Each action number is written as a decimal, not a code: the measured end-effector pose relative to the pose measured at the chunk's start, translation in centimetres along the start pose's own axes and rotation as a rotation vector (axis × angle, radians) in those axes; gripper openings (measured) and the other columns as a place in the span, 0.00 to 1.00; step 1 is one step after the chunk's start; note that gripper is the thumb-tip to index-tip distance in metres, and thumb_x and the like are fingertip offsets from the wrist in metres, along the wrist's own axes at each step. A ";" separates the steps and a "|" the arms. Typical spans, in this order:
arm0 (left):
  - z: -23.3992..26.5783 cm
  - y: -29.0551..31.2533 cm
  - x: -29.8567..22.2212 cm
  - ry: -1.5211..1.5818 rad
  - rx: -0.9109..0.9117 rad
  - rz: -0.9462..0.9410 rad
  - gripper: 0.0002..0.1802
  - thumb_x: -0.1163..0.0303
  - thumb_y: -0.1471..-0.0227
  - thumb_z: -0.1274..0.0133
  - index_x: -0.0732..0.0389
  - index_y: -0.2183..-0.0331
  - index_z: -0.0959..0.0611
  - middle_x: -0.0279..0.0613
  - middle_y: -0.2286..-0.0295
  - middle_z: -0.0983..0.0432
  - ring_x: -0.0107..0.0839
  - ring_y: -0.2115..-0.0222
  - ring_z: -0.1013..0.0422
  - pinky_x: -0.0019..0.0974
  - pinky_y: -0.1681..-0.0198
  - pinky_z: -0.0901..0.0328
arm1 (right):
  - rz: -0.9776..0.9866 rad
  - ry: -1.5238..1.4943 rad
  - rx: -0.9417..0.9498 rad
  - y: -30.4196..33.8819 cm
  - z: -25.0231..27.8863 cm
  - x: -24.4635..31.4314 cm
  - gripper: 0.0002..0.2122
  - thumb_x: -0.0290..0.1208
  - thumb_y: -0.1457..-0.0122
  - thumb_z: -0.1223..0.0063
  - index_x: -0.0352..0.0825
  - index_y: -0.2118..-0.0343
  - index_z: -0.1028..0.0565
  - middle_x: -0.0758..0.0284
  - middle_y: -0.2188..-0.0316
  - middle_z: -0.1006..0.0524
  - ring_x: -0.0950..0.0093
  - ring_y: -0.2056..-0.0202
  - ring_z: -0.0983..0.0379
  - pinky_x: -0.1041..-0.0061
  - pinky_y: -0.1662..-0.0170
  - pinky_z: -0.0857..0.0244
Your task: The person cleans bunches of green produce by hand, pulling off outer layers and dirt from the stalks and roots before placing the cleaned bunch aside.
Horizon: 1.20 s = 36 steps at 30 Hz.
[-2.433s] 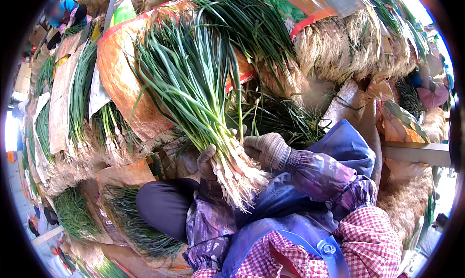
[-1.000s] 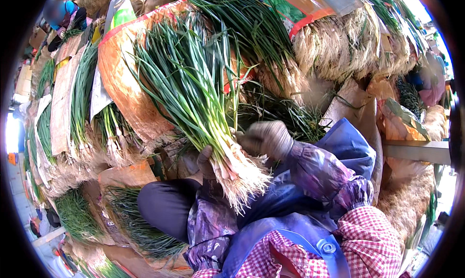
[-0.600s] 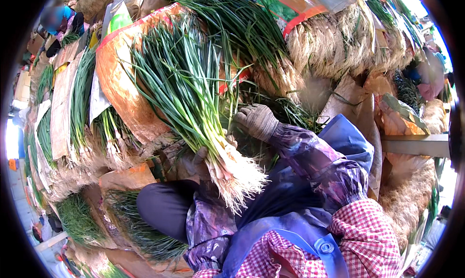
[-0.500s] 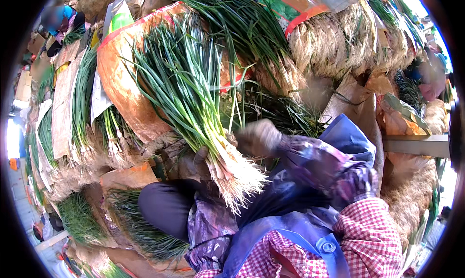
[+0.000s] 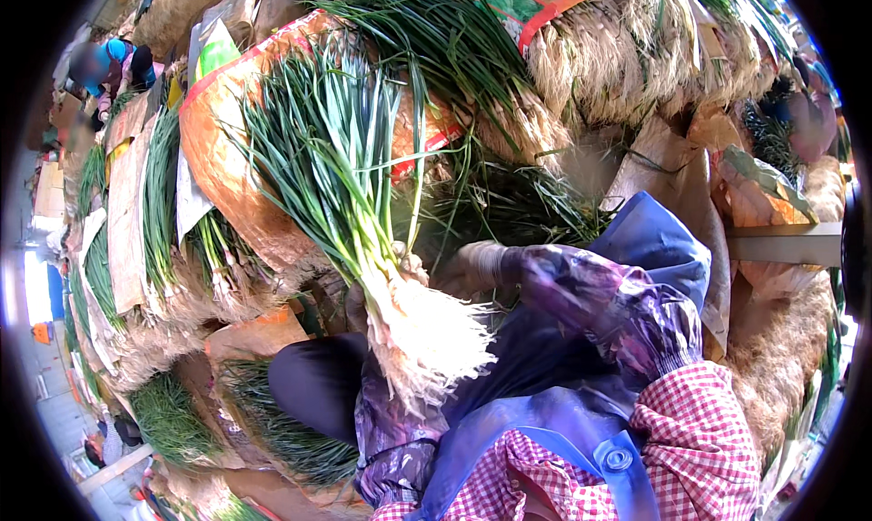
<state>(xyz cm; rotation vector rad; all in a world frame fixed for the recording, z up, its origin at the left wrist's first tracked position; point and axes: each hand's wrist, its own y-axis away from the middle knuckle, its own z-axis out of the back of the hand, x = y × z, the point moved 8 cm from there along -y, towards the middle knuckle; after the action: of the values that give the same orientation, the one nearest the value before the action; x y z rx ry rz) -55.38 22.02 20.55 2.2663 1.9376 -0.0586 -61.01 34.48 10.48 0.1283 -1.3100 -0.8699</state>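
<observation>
A thick bunch of spring onions stands tilted in front of me, its long green leaves spread up and away and its pale roots fanned toward my lap. My left hand is wrapped round the white stems from behind and is mostly hidden by the bunch. Gloved fingertips show at the right side of the stems. Just right of the stems is my right hand, in a glove and blurred, so its fingers cannot be made out. Loose green leaves lie beyond it.
An orange sack lies behind the bunch, with more spring onions on top. Stacked bunches show their roots at the far right, others stand at left. Dark green leaves lie beside my knee. A person sits far left.
The bunch has turned more upright, its roots now spread wider and shifted slightly left. My right hand has moved a little left and down. The left hand keeps its grip.
</observation>
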 end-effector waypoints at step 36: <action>-6.0 3.6 -4.1 0.278 0.370 0.377 0.10 0.67 0.46 0.53 0.55 0.60 0.31 0.34 0.64 0.32 0.28 0.58 0.34 0.35 0.56 0.36 | 0.147 -0.334 -0.773 -2.0 6.2 3.0 0.12 0.36 0.45 0.53 0.33 0.68 0.24 0.58 0.76 0.25 0.70 0.72 0.27 0.66 0.68 0.35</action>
<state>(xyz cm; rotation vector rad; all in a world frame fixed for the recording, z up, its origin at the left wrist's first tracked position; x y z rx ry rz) -52.95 18.33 27.35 2.9935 1.6878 -0.0629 -67.42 33.60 13.66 -0.7367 -1.1795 -1.2451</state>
